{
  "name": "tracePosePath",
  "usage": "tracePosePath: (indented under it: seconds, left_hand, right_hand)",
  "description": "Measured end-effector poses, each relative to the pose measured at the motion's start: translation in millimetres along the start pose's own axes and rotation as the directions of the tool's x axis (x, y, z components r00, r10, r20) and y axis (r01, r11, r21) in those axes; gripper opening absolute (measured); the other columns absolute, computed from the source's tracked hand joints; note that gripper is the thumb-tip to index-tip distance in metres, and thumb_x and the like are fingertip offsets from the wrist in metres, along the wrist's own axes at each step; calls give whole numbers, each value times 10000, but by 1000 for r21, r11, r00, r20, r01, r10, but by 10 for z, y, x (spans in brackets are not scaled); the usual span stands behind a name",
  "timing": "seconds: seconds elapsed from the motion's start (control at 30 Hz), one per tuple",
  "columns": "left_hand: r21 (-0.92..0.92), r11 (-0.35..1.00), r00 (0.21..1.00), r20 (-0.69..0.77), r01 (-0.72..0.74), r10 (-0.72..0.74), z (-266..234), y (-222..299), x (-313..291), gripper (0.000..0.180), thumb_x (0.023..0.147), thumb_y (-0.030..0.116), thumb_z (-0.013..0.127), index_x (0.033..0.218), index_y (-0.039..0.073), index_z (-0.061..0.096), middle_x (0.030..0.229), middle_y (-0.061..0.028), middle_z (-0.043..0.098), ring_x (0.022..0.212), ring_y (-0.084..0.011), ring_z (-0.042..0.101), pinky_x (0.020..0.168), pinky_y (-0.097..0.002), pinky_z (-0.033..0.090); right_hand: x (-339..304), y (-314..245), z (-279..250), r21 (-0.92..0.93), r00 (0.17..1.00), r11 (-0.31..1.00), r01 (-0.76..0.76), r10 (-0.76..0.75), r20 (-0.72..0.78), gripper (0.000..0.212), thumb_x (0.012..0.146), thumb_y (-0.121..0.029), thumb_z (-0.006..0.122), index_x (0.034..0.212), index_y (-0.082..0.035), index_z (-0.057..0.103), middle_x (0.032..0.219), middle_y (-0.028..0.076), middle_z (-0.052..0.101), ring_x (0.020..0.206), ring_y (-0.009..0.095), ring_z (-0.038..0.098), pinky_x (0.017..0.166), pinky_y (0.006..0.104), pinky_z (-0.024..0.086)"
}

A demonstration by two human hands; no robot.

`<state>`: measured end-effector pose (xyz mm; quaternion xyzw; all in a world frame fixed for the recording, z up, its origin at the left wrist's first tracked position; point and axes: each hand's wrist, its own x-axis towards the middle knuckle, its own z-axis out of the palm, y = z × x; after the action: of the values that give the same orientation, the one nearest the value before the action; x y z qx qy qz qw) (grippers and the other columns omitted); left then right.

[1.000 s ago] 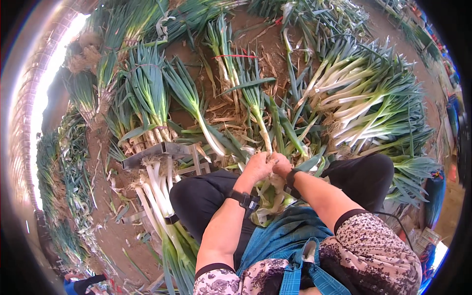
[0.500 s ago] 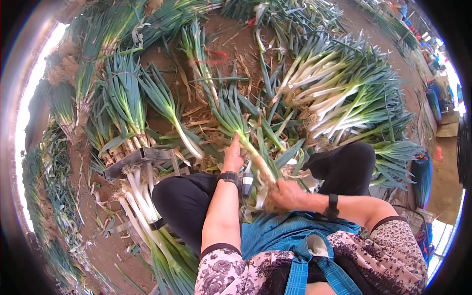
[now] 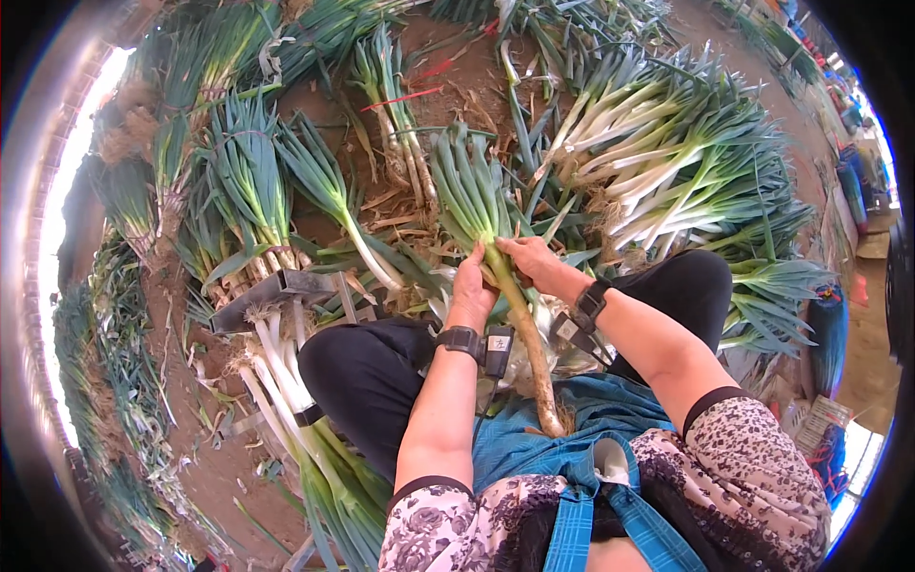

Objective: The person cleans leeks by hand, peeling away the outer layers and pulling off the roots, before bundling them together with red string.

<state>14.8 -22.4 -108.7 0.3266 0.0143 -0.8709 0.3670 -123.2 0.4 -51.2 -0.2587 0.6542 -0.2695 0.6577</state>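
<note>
One long leek (image 3: pixel 530 341) slants across the middle, its green leaves pointing away and its brownish root end resting against my blue apron (image 3: pixel 620 405). My left hand (image 3: pixel 473 288) is closed round it from the left, just below where the leaves fan out. At almost the same height, my right hand (image 3: pixel 534 263) pinches the stalk from the right, thumb and fingers at the leaf base. Loose peeled leaves and pale scraps lie beneath both hands. Each wrist wears a dark band with a small device.
Cleaned white leeks (image 3: pixel 658 181) lie in a large pile at the right. To the left, a metal stand (image 3: pixel 276 297) has leeks on both sides of it. A few unpeeled leeks (image 3: pixel 398 133) with a red tie lie ahead. My bent knees (image 3: pixel 367 377) flank the work.
My right hand has moved from the root end up to the leaf base, beside my left hand. The leek has swung steeper, its root end now against my apron.
</note>
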Motion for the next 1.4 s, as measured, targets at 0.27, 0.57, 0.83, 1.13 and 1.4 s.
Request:
tracePosePath:
  seconds: [0.27, 0.57, 0.83, 1.13, 1.4]
  left_hand:
    - [-10, 969, 958, -155, -245, 241, 192, 67, -78, 274, 915, 198, 558, 1109, 4, 554, 1048, -113, 610, 920, -254, 591, 829, -389, 483]
    - [12, 992, 992, 23, -127, 127, 656, -50, -171, 212, 942, 256, 529, 925, 51, 578, 744, -14, 554, 603, -124, 508, 585, -285, 468]
    - [359, 929, 995, -76, 90, -67, 666, -648, -585, 250, 966, 278, 440, 1019, 61, 550, 865, -62, 595, 744, -186, 575, 657, -330, 497]
    - [852, 327, 855, 230, -408, 465, 1449, -80, -551, 381, 900, 281, 599, 1122, -28, 582, 1006, -91, 637, 841, -148, 579, 773, -292, 469]
    - [216, 932, 956, 108, -292, 274, 1689, -220, -283, 283, 936, 212, 535, 1142, 19, 547, 1040, -67, 605, 952, -199, 576, 829, -362, 468]
  right_hand:
    - [-418, 191, -25, -301, 965, 917, -260, 237, -112, 238, 764, -211, 625, 739, 25, 607, 617, 113, 579, 453, 241, 519, 427, 390, 442]
    - [-668, -462, -774, -508, 987, 847, 157, -154, 48, 563, 879, -507, 530, 995, 32, 646, 870, 146, 658, 725, 205, 621, 571, 362, 502]
    - [-243, -956, -1025, 597, 950, 753, 276, -308, -51, 191, 853, -121, 647, 951, 41, 626, 852, 104, 656, 711, 203, 652, 626, 355, 560]
    - [-370, -1048, -1046, 585, 914, 765, 268, -394, 98, 264, 870, -168, 636, 1047, 23, 595, 951, 84, 648, 825, 179, 634, 742, 354, 515]
    - [-377, -1067, -953, 565, 901, 735, 375, -432, -35, 186, 862, -154, 645, 968, -3, 622, 773, 13, 603, 608, 70, 520, 529, 243, 387]
